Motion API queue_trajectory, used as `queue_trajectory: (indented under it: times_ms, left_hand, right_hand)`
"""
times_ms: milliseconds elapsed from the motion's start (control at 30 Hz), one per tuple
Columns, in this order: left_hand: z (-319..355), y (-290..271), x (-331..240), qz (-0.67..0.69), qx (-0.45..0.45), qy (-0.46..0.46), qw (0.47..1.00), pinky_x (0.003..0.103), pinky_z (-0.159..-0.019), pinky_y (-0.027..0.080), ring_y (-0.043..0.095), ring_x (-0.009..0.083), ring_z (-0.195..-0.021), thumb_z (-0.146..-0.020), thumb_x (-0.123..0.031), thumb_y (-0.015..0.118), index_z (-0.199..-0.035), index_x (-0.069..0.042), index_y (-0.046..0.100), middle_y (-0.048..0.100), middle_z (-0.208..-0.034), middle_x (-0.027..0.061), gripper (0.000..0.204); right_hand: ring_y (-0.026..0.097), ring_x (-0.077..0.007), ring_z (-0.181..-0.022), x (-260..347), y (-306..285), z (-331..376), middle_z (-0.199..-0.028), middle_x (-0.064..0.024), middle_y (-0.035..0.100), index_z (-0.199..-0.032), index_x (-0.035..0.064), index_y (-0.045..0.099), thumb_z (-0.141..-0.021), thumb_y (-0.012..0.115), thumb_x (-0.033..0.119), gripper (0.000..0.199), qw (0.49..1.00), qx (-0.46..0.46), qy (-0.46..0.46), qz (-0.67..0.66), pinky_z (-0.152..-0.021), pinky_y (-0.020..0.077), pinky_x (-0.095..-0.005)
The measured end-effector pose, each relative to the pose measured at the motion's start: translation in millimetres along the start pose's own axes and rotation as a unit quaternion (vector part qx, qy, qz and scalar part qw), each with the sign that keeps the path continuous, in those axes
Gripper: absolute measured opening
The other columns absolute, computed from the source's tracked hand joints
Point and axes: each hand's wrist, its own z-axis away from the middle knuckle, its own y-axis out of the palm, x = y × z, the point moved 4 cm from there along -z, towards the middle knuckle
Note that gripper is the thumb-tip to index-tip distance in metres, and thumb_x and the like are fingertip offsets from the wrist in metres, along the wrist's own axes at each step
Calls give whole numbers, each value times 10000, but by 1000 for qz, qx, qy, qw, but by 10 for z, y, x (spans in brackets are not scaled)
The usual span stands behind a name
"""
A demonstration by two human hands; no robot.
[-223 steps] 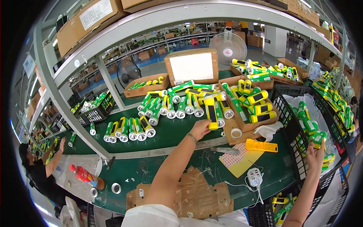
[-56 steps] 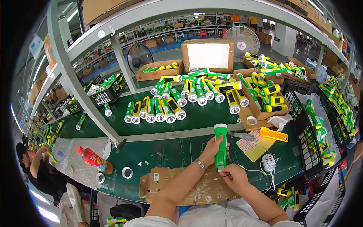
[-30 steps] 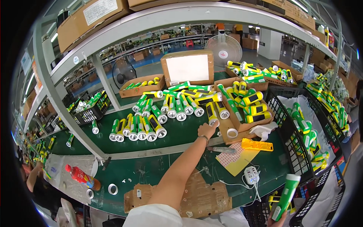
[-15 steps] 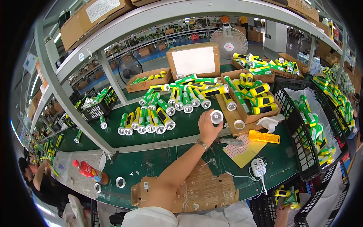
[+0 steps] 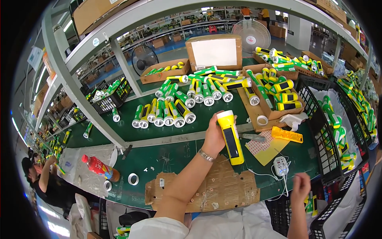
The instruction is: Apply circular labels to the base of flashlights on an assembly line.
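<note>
My left hand (image 5: pixel 215 137) is wrapped round a yellow flashlight (image 5: pixel 231 139) with a long black panel on its side. The flashlight stands nearly upright, its wide head at the top, above the green workbench (image 5: pixel 167 153). My right hand (image 5: pixel 301 186) is raised at the bench's front right edge, its fingers loosely curled and apart from the thumb, with nothing visible in them. Below it, green and yellow flashlights (image 5: pixel 311 204) lie in a black crate, partly hidden by my forearm. Beyond my left hand, rows of flashlights (image 5: pixel 163 115) lie with their lenses toward me.
A cardboard box of flashlights (image 5: pixel 278 113) and a black crate (image 5: pixel 326 159) stand at the right. Nearer lie an orange plastic piece (image 5: pixel 287 134), a yellow sheet (image 5: pixel 264 155) and a white power strip (image 5: pixel 281 165). A red-labelled bottle (image 5: pixel 99 168) lies left. A co-worker (image 5: pixel 47 181) is far left.
My left hand has drawn nearer and tipped the flashlight from lens-on to nearly upright. The right hand has risen from the flashlights in the lower crate. The view has shifted slightly.
</note>
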Motion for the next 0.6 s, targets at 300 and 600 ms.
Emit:
queue_trajectory:
  times_ms: [300, 600]
  left_hand:
    - [275, 51, 247, 1, -23, -86, 996, 371, -654, 474, 540, 240, -755, -935, -449, 271, -1002, -139, 468, 562, -924, 142, 373]
    - [346, 55, 545, 30, 53, -143, 988, 371, -699, 492, 571, 249, -796, -933, -466, 282, -1038, -124, 466, 590, -965, 162, 402]
  right_hand:
    - [608, -291, -700, 243, 1333, -129, -889, -119, 597, -861, 38, 565, -770, 633, 180, 182, 883, 373, -6, 284, -595, 486, -353]
    - [569, -137, -542, 677, 1148, -481, -648, -83, 597, -879, 22, 624, -764, 651, 94, 138, 953, 258, 96, -125, -507, 433, -257]
